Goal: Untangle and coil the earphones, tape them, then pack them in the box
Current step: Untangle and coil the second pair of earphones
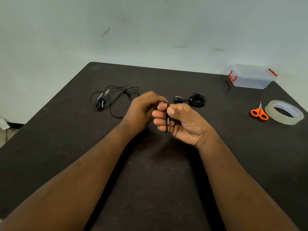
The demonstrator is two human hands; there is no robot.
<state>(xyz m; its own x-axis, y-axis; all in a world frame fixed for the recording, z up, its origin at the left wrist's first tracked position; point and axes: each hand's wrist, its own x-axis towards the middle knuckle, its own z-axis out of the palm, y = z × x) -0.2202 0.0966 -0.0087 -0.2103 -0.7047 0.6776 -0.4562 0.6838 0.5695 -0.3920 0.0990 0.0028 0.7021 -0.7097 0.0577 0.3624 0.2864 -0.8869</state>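
Note:
Above the middle of the dark table (150,180), my right hand (181,122) holds a black earphone cord (167,120) wound round its fingers, thumb pressed on the top of the coil. My left hand (143,110) is curled beside it and pinches the cord near the top; it is blurred. A loose, tangled pair of black earphones (113,99) lies at the back left. A coiled black pair (196,100) lies just behind my right hand. The clear box (250,76) with red latches stands open at the back right.
A roll of clear tape (284,112) lies flat at the right edge. Orange-handled scissors (260,113) lie just left of it. A pale wall rises behind the table. The floor shows past the table's left edge.

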